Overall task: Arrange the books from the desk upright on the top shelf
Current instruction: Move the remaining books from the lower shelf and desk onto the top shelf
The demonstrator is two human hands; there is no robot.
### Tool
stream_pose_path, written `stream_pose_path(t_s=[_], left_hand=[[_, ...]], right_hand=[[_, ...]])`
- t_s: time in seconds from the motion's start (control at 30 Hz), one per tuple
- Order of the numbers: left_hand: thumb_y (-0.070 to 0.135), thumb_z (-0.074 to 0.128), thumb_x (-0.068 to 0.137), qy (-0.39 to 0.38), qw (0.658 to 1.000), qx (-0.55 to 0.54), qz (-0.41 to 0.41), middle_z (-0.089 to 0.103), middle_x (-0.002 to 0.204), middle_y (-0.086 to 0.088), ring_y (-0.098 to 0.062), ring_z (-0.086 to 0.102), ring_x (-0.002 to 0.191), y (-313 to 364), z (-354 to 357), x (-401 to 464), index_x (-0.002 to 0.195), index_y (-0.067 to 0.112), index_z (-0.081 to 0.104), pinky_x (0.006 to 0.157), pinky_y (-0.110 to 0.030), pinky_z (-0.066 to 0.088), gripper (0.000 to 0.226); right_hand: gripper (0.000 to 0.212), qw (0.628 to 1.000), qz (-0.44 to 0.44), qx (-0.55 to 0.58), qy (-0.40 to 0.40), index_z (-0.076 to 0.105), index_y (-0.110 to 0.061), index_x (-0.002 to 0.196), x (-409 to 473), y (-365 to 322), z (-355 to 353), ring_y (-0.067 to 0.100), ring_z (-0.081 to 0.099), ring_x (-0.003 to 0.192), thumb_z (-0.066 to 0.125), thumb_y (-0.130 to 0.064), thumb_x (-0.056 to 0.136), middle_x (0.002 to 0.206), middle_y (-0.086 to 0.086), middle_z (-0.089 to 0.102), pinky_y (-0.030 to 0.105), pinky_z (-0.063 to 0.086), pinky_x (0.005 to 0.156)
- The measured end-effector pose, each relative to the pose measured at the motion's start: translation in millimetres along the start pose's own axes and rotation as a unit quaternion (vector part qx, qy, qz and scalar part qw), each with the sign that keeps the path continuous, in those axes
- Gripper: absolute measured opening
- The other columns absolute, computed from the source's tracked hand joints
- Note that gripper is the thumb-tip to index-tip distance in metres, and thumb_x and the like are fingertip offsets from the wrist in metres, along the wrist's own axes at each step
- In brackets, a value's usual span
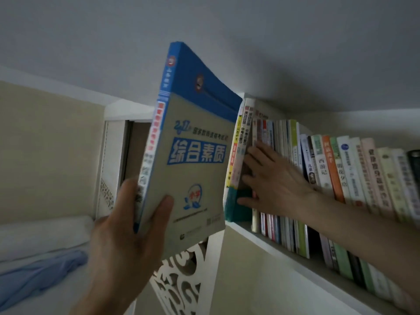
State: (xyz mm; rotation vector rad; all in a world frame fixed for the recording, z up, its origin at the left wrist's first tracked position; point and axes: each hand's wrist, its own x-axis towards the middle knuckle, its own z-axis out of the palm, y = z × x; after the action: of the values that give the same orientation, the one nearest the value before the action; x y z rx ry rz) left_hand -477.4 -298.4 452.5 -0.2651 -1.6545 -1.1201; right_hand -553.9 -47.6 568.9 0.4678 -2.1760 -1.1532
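Two hands (pixel 127 244), one raised book (pixel 193 142), one shelf (pixel 284 253)

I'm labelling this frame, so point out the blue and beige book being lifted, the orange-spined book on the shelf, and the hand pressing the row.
blue and beige book (pixel 195 160): head view, front cover.
orange-spined book (pixel 330 164): head view, spine.
right hand (pixel 275 178): head view, back of hand.

Home bedroom or study corner, dim light. White shelf (pixel 268 241) runs under right hand (pixel 275 185), packed w/ upright books (pixel 327 164), mostly paperbacks w/ Chinese titles, some children's, up near ceiling (pixel 227 30). Below left hand (pixel 127 242): white carved fretwork panel (pixel 181 280), decorative, domestic. Left of that hand: pale bedding roll (pixel 45 235) and blue cloth (pixel 41 276) on a bed-like surface. Beige wall (pixel 45 144), white trim beyond.
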Motion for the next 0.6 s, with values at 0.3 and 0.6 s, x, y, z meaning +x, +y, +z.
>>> stream_pose_path(t_s=[0.3, 0.6], left_hand=[[0.041, 0.069, 0.082, -0.041, 0.998, -0.036, -0.025, 0.063, 0.064, 0.029, 0.023, 0.059, 0.065, 14, 12, -16, 0.105, 0.039, 0.057, 0.049, 0.004, 0.037, 0.026], [0.048, 0.062, 0.082, -0.061, 0.998, -0.021, -0.002, 0.062, 0.083, 0.046, 0.017, 0.062, 0.067, 19, 15, -7, 0.100, 0.059, 0.049, 0.049, -0.001, 0.041, 0.025]], right_hand=[[0.065, 0.997, 0.018, 0.039, 0.066, 0.077, -0.014, 0.109, -6, 4, 11, 0.031, 0.048, 0.130, 0.053, -0.069, 0.086, 0.117, 0.006, 0.071, 0.053, 0.024, 0.122], [0.063, 0.993, 0.044, 0.059, 0.090, 0.070, -0.012, 0.112, -19, 17, 4, 0.029, 0.052, 0.114, 0.057, -0.064, 0.079, 0.111, 0.005, 0.070, 0.046, 0.035, 0.113]])
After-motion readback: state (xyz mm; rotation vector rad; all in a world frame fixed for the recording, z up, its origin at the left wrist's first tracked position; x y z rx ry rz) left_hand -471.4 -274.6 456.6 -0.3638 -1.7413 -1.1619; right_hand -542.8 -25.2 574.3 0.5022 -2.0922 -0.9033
